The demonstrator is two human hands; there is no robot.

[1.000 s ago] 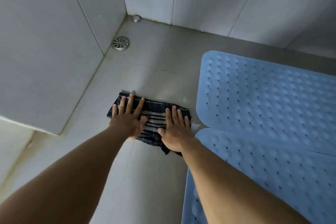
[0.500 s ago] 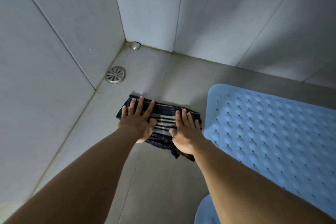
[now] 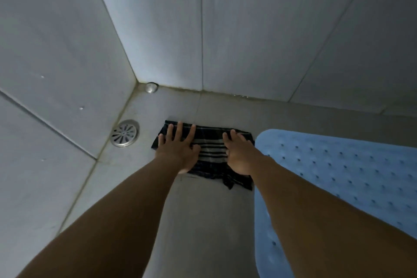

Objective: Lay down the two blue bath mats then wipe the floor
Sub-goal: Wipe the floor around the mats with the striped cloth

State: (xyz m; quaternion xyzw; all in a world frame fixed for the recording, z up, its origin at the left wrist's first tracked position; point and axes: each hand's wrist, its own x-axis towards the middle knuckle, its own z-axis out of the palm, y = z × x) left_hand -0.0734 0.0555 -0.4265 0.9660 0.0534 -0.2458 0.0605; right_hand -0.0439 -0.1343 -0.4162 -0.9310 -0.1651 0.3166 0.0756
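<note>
A dark striped cloth lies spread on the grey tiled floor near the corner. My left hand presses flat on the cloth's left part, fingers spread. My right hand presses flat on its right part, next to the mat's rounded corner. A blue bath mat with bumps and small holes lies flat on the floor to the right. More blue mat shows at the bottom beside my right forearm; I cannot tell whether it is the second mat.
A round metal floor drain sits left of the cloth, close to the left wall. A small metal cap is in the corner. The back wall rises just beyond the cloth.
Both hands have pushed the cloth forward toward the corner, level with the drain. The view has tilted up, so more wall shows and less of the mats.
</note>
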